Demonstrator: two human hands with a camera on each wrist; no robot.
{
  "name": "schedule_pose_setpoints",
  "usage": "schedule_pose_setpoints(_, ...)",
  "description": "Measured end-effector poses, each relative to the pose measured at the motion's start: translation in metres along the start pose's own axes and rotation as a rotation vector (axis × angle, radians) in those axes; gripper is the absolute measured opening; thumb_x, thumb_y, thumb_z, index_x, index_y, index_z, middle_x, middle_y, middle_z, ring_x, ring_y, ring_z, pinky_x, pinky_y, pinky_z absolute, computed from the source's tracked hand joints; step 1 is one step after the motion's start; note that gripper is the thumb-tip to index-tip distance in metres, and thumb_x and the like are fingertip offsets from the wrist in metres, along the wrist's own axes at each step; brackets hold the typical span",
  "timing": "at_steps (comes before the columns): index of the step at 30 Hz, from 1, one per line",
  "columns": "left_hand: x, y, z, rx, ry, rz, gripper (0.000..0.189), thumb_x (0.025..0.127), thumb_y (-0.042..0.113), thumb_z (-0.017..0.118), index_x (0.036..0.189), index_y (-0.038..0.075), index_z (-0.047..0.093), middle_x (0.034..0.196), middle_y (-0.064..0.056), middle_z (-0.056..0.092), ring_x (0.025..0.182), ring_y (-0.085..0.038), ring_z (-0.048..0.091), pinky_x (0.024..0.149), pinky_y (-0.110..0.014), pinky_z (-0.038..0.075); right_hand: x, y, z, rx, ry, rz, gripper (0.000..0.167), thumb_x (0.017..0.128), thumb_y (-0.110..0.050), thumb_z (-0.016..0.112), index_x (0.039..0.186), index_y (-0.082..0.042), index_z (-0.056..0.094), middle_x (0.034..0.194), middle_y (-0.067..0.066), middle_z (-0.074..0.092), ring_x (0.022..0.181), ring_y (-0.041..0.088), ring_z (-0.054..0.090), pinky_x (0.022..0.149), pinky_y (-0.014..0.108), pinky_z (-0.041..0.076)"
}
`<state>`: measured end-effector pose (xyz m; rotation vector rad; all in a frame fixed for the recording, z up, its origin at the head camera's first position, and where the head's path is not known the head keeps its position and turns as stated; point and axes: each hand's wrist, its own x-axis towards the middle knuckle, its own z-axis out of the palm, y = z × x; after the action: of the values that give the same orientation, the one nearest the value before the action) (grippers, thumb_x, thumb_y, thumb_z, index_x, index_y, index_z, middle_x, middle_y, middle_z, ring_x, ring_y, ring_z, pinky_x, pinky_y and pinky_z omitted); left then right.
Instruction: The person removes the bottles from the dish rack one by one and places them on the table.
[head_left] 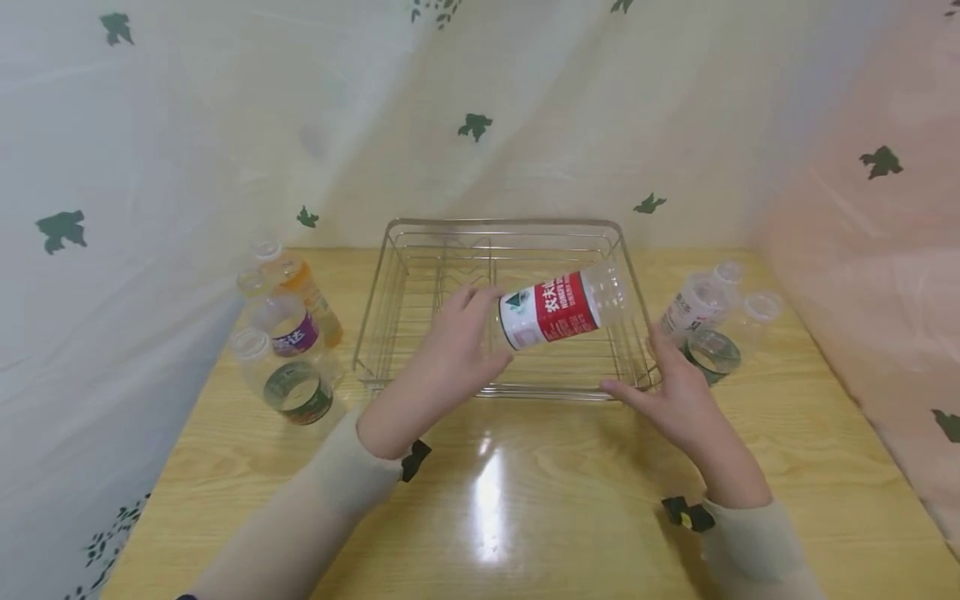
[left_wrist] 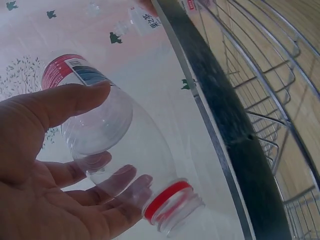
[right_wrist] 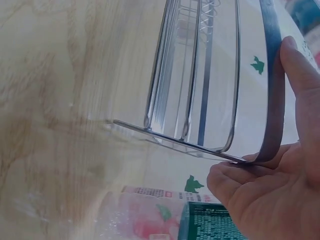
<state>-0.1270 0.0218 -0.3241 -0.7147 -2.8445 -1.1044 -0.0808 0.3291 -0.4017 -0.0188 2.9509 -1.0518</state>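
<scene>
A silver wire basket (head_left: 502, 222) sits toward the back of the table. Over its middle, my left hand (head_left: 461, 346) holds a clear plastic bottle (head_left: 551, 310) with a red and white label, lying tilted with its base to the right. In the left wrist view, thumb and fingers curl round the bottle's shoulder, and its capless neck (left_wrist: 175, 205) carries a red ring. My right hand (head_left: 678, 404) grips the basket's front right corner; in the right wrist view the thumb lies against the flat metal rim (right_wrist: 274, 100) and the fingers bend under the corner.
Left of the basket stand several bottles: one with an orange label (head_left: 303, 287), a purple-labelled one (head_left: 296, 335) and a green-labelled one (head_left: 303, 400). More clear bottles, including a green-labelled one (head_left: 712, 354), stand close to the right hand. Patterned cloth (head_left: 337, 100) hangs behind the table.
</scene>
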Motion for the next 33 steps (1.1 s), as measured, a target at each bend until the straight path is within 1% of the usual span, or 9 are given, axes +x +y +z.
schedule_pose_setpoints(3,-0.011,-0.002,-0.002,0.071,0.002,0.014,0.072,0.081,0.012,0.086,0.144,0.006,0.051,0.138,-0.011,0.052,0.126,-0.027,0.047,0.104,-0.044,0.047,0.001,-0.002,0.000,-0.009,-0.003,-0.009,0.120,0.086,-0.060,0.075,0.162,-0.001,0.004,0.163,0.028,0.014,0.146,0.051,0.017,0.111,0.071,0.023)
schedule_pose_setpoints(7,-0.019,-0.003,-0.002,0.151,0.020,0.072,0.073,0.081,0.012,0.087,0.144,0.005,0.052,0.138,-0.011,0.053,0.127,-0.029,0.046,0.105,-0.043,0.047,0.000,-0.003,0.000,-0.013,-0.006,-0.007,0.122,0.085,-0.063,0.074,0.162,0.000,0.004,0.163,0.029,0.013,0.146,0.052,0.016,0.111,0.071,0.023)
schedule_pose_setpoints(12,-0.027,-0.006,-0.002,0.208,0.050,0.101,0.073,0.078,0.010,0.088,0.142,0.006,0.053,0.134,-0.011,0.055,0.125,-0.028,0.047,0.105,-0.040,0.046,-0.005,-0.006,0.002,0.036,0.003,-0.011,0.129,0.078,-0.063,0.080,0.164,-0.010,-0.001,0.165,0.025,0.012,0.147,0.050,0.016,0.110,0.073,0.023)
schedule_pose_setpoints(20,-0.037,-0.007,-0.005,0.276,0.084,0.151,0.076,0.076,0.004,0.088,0.142,0.004,0.052,0.130,-0.013,0.057,0.123,-0.031,0.049,0.109,-0.042,0.041,-0.019,-0.027,-0.003,0.031,0.122,-0.156,0.135,0.071,-0.053,0.091,0.165,-0.020,0.000,0.168,0.008,0.004,0.151,0.040,0.010,0.114,0.070,0.016)
schedule_pose_setpoints(22,-0.038,-0.006,-0.005,0.307,0.097,0.171,0.074,0.075,0.003,0.088,0.141,0.003,0.053,0.129,-0.014,0.058,0.122,-0.033,0.050,0.109,-0.043,0.042,-0.025,-0.037,-0.006,0.026,0.175,-0.234,0.134,0.069,-0.050,0.093,0.165,-0.019,0.005,0.168,0.004,0.004,0.151,0.038,0.010,0.115,0.068,0.016)
schedule_pose_setpoints(24,-0.039,-0.004,-0.004,0.339,0.100,0.190,0.072,0.075,0.002,0.087,0.139,0.003,0.055,0.128,-0.015,0.058,0.120,-0.034,0.051,0.105,-0.044,0.046,-0.030,-0.048,-0.008,0.022,0.241,-0.360,0.126,0.071,-0.053,0.091,0.164,-0.014,0.016,0.168,0.005,0.011,0.150,0.037,0.016,0.116,0.064,0.020)
schedule_pose_setpoints(28,-0.044,0.002,0.000,0.379,0.106,0.211,0.066,0.078,-0.001,0.083,0.138,0.003,0.056,0.129,-0.019,0.058,0.118,-0.036,0.052,0.093,-0.049,0.053,-0.038,-0.073,-0.007,-0.061,0.334,-0.611,0.106,0.083,-0.063,0.075,0.158,-0.003,0.032,0.163,0.012,0.030,0.145,0.037,0.032,0.117,0.045,0.030)
schedule_pose_setpoints(30,-0.047,0.004,0.002,0.390,0.103,0.221,0.064,0.079,-0.003,0.081,0.138,0.004,0.056,0.130,-0.020,0.057,0.118,-0.037,0.051,0.093,-0.050,0.053,-0.040,-0.084,-0.004,-0.110,0.335,-0.672,0.095,0.089,-0.062,0.067,0.156,-0.001,0.037,0.160,0.014,0.036,0.141,0.037,0.039,0.115,0.037,0.035)
schedule_pose_setpoints(33,-0.050,0.008,0.006,0.410,0.106,0.249,0.064,0.079,-0.003,0.081,0.138,0.002,0.056,0.131,-0.022,0.058,0.118,-0.038,0.051,0.099,-0.048,0.050,-0.043,-0.095,-0.001,-0.195,0.318,-0.718,0.093,0.083,-0.045,0.084,0.152,0.001,0.042,0.156,0.016,0.042,0.136,0.037,0.046,0.110,0.038,0.042)
